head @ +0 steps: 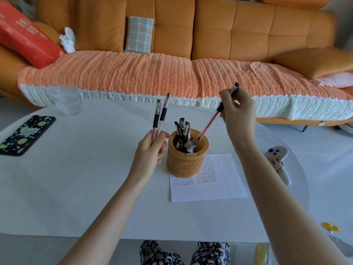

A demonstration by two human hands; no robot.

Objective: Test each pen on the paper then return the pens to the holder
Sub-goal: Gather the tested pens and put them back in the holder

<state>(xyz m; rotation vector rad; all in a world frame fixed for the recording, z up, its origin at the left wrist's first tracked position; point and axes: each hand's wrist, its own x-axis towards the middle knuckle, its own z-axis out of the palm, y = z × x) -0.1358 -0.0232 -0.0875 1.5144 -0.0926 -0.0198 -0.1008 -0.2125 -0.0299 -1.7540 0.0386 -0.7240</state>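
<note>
A carved wooden pen holder (186, 166) stands on the white table, on the top left part of a sheet of paper (212, 185) covered with small written marks. Several black-capped pens (182, 129) stand inside it. My left hand (152, 148), just left of the holder, grips two pens (160, 116) that point up and away. My right hand (236, 111), above and right of the holder, pinches a red pen (209, 124) near its upper end. That pen slants down with its lower end inside the holder's rim.
On the white table (95, 178) a clear glass (66, 101) stands at the back left, with a black patterned phone (26, 134) nearer the left edge. A white plush figure (278, 163) lies to the right. An orange sofa (191, 35) runs behind the table.
</note>
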